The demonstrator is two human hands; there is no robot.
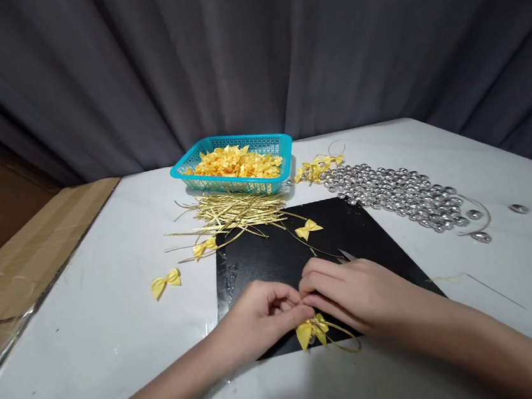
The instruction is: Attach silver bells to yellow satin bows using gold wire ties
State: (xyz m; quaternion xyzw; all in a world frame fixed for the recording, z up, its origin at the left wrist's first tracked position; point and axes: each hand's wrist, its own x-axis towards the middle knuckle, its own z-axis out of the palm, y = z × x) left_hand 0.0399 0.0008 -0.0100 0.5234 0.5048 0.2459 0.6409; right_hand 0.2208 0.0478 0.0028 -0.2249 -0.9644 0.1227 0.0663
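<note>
Over the black mat [272,253], my left hand [264,315] and my right hand [343,290] meet with their fingers pinched together. Just below the fingertips hangs a yellow ribbon bow [312,332] with a loop of gold cord [347,344] curving out to the right. Both hands are closed at the top of this bow; the exact spot they pinch is hidden by the fingers. Behind my right hand the pointed metal tip [348,255] of a tool sticks out, the remainder covered. A loose yellow bow [308,228] with gold cord lies farther back on the mat.
A turquoise basket [239,181] of yellow bows stands at the back. In front lies a pile of gold cords [236,209]. Silver beads [400,194] spread across the right. A needle [497,291] with thread lies by my right forearm. Cardboard [36,251] borders the left.
</note>
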